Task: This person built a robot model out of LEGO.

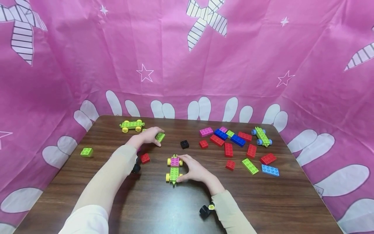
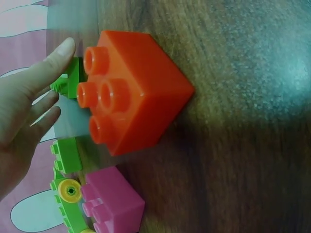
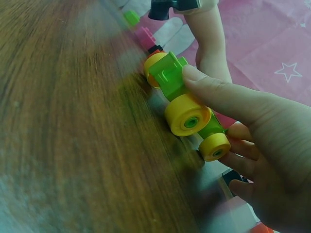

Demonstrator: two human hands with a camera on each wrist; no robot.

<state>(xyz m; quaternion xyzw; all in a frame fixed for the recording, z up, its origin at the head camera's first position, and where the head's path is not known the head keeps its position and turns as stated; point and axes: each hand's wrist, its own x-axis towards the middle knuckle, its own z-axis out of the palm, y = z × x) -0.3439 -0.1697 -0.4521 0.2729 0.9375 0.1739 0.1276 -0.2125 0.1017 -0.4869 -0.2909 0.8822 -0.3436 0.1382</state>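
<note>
My right hand (image 1: 195,169) grips a lime-green toy car base (image 1: 174,175) with yellow wheels, thumb at its near end and fingers toward its far end. A pink brick (image 1: 174,162) sits on the far half of the base. Farther back, my left hand (image 1: 148,136) reaches over the table with thumb and fingers spread about a lime-green brick (image 1: 160,136). In the left wrist view that green brick (image 2: 74,77) shows beyond the straight thumb. Close by the left wrist lie a red brick (image 2: 131,94) and a pink brick (image 2: 114,201).
Another yellow-wheeled green base (image 1: 132,124) stands back left, and a blue-wheeled one (image 1: 262,136) back right. A green brick (image 1: 86,152) lies at the left, a black brick (image 1: 184,144) mid-table. Several red, blue and pink bricks, including a red one (image 1: 229,150), spread across the right.
</note>
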